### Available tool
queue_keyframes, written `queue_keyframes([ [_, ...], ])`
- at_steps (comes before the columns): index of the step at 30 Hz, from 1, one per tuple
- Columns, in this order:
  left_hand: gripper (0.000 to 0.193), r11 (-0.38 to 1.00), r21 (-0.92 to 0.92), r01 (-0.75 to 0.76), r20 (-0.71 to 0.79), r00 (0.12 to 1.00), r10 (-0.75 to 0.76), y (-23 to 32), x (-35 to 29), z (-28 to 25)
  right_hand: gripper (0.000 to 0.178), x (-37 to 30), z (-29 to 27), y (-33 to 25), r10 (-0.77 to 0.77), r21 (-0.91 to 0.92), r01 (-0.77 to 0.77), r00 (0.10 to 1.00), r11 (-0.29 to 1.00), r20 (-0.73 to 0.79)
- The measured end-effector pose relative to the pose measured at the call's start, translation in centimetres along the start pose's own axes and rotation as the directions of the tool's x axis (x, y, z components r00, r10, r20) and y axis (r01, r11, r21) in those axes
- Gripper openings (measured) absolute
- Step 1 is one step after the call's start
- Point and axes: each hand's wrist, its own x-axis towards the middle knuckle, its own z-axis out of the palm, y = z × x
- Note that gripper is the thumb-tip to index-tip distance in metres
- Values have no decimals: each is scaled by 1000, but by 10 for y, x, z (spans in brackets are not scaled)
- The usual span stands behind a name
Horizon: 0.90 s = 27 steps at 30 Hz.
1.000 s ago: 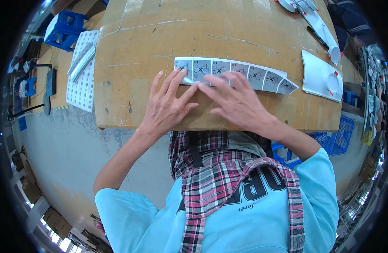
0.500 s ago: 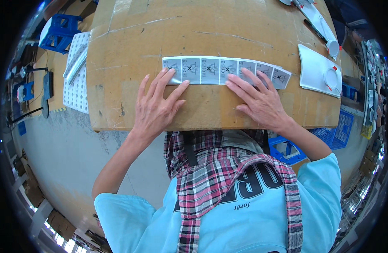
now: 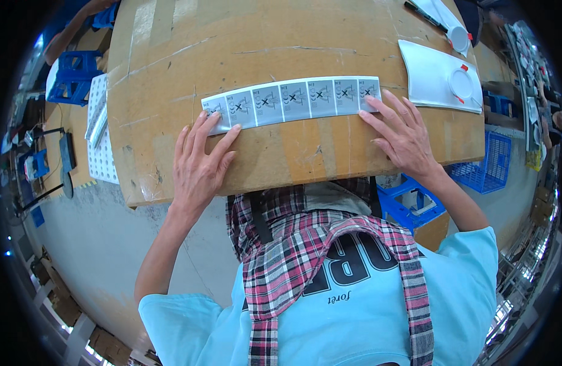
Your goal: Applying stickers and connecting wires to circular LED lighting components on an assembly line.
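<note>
A long strip of grey printed labels (image 3: 289,102) with a white border lies flat on the cardboard-covered table (image 3: 232,67) in front of me. My left hand (image 3: 200,157) rests at the strip's left end, thumb and fingers spread, with fingertips on the last label and its lower edge. At the other end, my right hand (image 3: 403,134) touches the last label with its outstretched fingertips, its thumb apart and below the strip. Both palms stay off the strip, and neither hand grips it.
At the right lies a stack of white sheets (image 3: 424,79) with a round white piece (image 3: 461,84) on top. A dark pen (image 3: 425,16) lies farther back. Blue stool (image 3: 409,204) and blue crate (image 3: 491,161) stand below the table. Left is a perforated white panel (image 3: 104,152).
My hands have moved apart, the right one out to the strip's right end. That end now lies flat and in line, where before it bent down. My view has shifted a little.
</note>
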Motion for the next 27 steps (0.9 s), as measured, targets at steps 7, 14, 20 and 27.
queue_keyframes([
  [7, 41, 999, 8, 32, -17, 999, -32, 1, -2, -1, 46, -1, -8, -4, 76, -46, -78, 996, 996, -52],
  [14, 46, 999, -29, 42, -74, 996, -44, 0, -4, 6, 38, 28, -22, -38, 133, 35, -129, 936, 991, -325],
  [20, 44, 997, -58, 47, -141, 989, -55, -2, -11, 13, 10, 15, -35, -19, 326, 17, -340, 884, 940, -334],
  [27, 44, 995, -93, 30, -155, 987, -44, -2, -10, 17, 12, 33, -43, -84, -12, 395, 204, 900, 896, -437],
])
